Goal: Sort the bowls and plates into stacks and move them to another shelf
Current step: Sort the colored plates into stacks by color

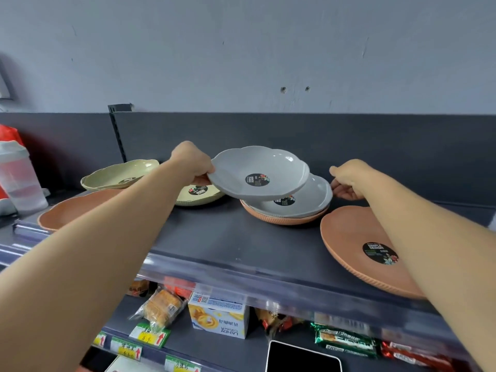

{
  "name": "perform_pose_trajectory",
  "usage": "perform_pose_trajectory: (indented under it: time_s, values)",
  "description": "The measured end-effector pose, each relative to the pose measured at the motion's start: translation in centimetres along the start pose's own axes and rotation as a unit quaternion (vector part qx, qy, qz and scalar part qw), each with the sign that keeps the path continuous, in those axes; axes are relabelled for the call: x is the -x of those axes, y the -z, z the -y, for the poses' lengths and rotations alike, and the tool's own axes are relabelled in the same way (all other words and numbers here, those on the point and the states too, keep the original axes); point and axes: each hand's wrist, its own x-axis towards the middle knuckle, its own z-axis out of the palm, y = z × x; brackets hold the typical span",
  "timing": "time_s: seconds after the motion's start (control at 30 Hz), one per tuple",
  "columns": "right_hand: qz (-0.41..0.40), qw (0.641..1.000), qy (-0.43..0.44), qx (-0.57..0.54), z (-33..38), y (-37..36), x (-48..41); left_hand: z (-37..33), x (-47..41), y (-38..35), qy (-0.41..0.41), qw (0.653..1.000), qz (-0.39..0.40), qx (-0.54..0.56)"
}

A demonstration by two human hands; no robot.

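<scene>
My left hand (192, 163) grips the left rim of a grey scalloped bowl (279, 170), held tilted just above a small stack. That stack is a second grey bowl (308, 200) sitting in an orange bowl (284, 219) on the dark top shelf (228, 237). At the stack's right edge, my right hand (349, 179) has its fingers on the rim of the lower grey bowl. Two pale green bowls (120, 174) (198, 196) lie behind my left arm. One large orange plate (349, 237) rests at the right front, another orange plate (72, 210) at the left.
A clear plastic jug (18, 178) and a red bag (10, 134) stand at the far left. The shelf below holds packaged snacks (161, 308), a biscuit box (218, 315), wrapped bars (346, 340) and a phone (303, 358). A dark back panel (268, 132) rises behind the bowls.
</scene>
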Motion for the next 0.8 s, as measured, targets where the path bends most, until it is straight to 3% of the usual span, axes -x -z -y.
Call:
perform_pose_trajectory:
  time_s: [0.17,0.33,0.53,0.8]
  values:
    - [-0.006,0.998,0.038,-0.042,0.0,0.8,0.3,-0.9,-0.8,-3.5,0.005,1.0,0.02,0.023]
    - [0.001,0.997,0.071,-0.001,-0.1,0.7,0.5,-1.2,-0.7,-5.5,0.013,1.0,0.027,-0.005]
    - [0.037,0.995,0.059,0.066,-0.1,-0.4,0.4,-0.4,-0.6,-6.5,0.022,0.998,0.039,-0.037]
    - [0.026,0.994,0.04,0.096,0.4,-1.4,-0.2,0.5,-0.4,-6.7,0.031,0.993,0.086,-0.072]
